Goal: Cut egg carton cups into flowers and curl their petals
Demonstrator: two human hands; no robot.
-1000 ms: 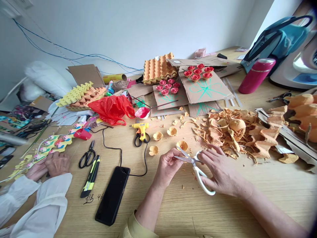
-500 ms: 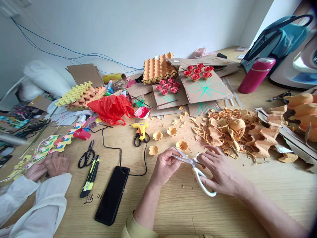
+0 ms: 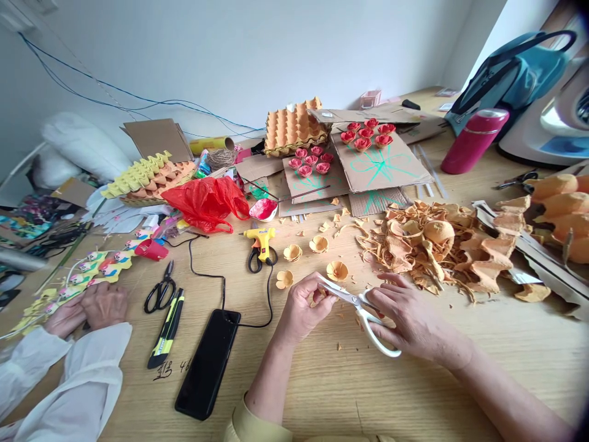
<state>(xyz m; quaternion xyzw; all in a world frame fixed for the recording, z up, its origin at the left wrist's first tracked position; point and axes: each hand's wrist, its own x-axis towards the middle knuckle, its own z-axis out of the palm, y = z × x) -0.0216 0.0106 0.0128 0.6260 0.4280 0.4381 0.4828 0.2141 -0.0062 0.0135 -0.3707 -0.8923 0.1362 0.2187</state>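
White-handled scissors (image 3: 354, 300) in right hand (image 3: 411, 316), held over the desk (image 3: 317, 393) between the two hands. Long axis diagonal: handles toward lower right, tips toward upper left and at the left fingertips. Blades look almost together. Right grip is curled through and around the handles: thumb side at the lower loop, fingers at the upper, firm hold. Left hand (image 3: 304, 307) is in a tight pinch, thumb against index, on a small orange carton piece (image 3: 316, 300); fingers cover most of it, can't read its shape. Right hand is back-up, forearm coming in from lower right; left forearm rises from bottom centre, yellowish cuff, wrist bent inward. Just beyond the blades: orange carton flower (image 3: 337, 271), cup facing up. Three more flowers (image 3: 319, 244) a bit farther, left of it. Pile of orange carton scraps (image 3: 405, 239) beyond the right hand. Yellow glue gun (image 3: 262, 244) left of the flowers, phone (image 3: 208, 363) left of the left forearm, then box cutter (image 3: 166, 329) and black scissors (image 3: 161, 291). Red flowers (image 3: 363, 143) sit on cardboard sheets (image 3: 384, 169) at the back. Far left, a co-worker's hands (image 3: 105, 305) are on a painted carton strip (image 3: 85, 276).
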